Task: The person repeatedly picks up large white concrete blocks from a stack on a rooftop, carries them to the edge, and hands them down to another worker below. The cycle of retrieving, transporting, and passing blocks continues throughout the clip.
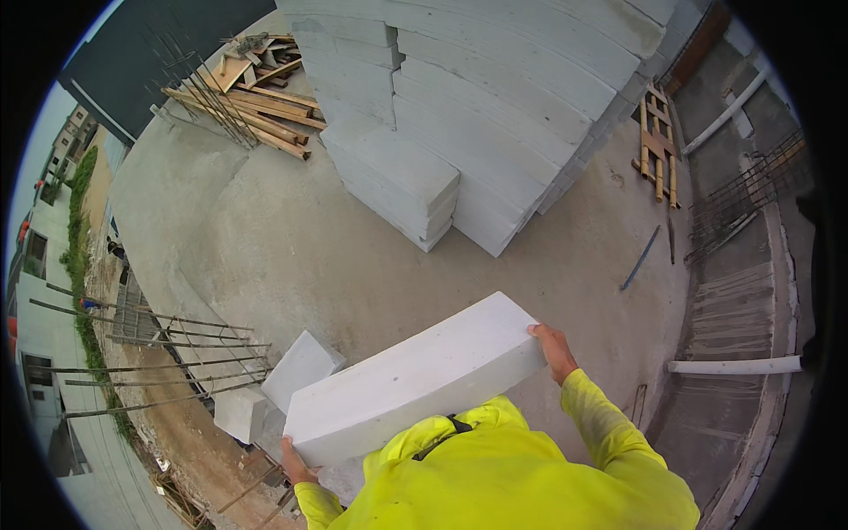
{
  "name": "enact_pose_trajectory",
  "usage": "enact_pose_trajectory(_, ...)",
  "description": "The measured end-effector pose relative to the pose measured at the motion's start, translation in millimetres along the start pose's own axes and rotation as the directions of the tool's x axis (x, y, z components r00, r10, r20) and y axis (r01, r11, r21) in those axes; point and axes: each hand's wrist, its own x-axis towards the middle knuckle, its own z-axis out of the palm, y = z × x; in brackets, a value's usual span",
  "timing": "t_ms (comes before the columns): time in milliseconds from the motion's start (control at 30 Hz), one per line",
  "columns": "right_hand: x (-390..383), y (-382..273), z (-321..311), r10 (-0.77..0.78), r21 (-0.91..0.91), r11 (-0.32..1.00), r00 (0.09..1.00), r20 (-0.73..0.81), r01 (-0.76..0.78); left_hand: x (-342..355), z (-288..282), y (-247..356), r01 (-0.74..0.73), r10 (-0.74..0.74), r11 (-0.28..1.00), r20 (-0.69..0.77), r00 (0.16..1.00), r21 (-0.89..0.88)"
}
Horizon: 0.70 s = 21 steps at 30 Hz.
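A long white concrete block [415,375] is held up in front of my body, tilted so that its right end sits farther away. My left hand [297,461] is closed on its near left end. At the opposite end, my right hand [555,352] grips the block with fingers on the end face. The undersides of both grips are hidden. Beyond the left end, a loose white block [300,367] and a smaller block piece [240,413] lie on the floor. Farther ahead rises a tall stack of similar blocks [495,115].
Rebar rods [177,340] stick up along the floor's left edge, where the ground drops away. A timber pile [256,102] lies at the far left. On the right are a wooden ladder-like frame [658,146], a blue rod [640,258] and a white pipe [738,365].
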Motion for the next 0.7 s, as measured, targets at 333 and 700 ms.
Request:
enact_pose_trajectory(333, 84.2, -27.8, 19.9, 0.100, 0.290, 0.957, 0.948, -0.303, -0.008, 126.7, 222.9, 159.6, -0.199, 0.177, 0.973, 0.169, 0.970, 0.121)
enact_pose_trajectory(700, 206.7, -113.9, 188.5, 0.144, 0.573, 0.789, 0.842, -0.521, 0.220, 294.4, 525.3, 402.3, -0.511, 0.377, 0.714, 0.353, 0.856, 0.478)
